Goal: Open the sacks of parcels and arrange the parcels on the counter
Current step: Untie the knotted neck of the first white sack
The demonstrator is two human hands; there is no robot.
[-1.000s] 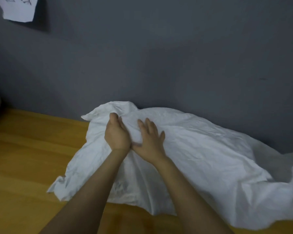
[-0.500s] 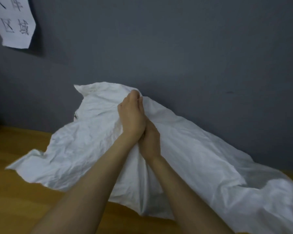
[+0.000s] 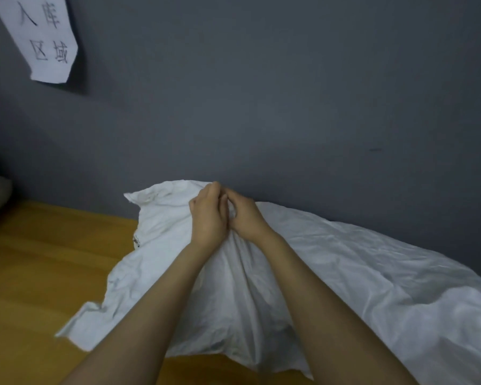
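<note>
Head view: left hand (image 3: pixel 208 219) and right hand (image 3: pixel 246 216) together, both grips tight on white sack (image 3: pixel 345 262).

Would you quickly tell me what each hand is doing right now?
Left hand: grips the sack.
Right hand: grips the sack too.

Both bare forearms reach from the near edge toward the far middle, converging. The left hand (image 3: pixel 208 220) and right hand (image 3: pixel 245 215) touch side by side, backs up, fingers curled, pinching a fold of the sack (image 3: pixel 345 259).
</note>
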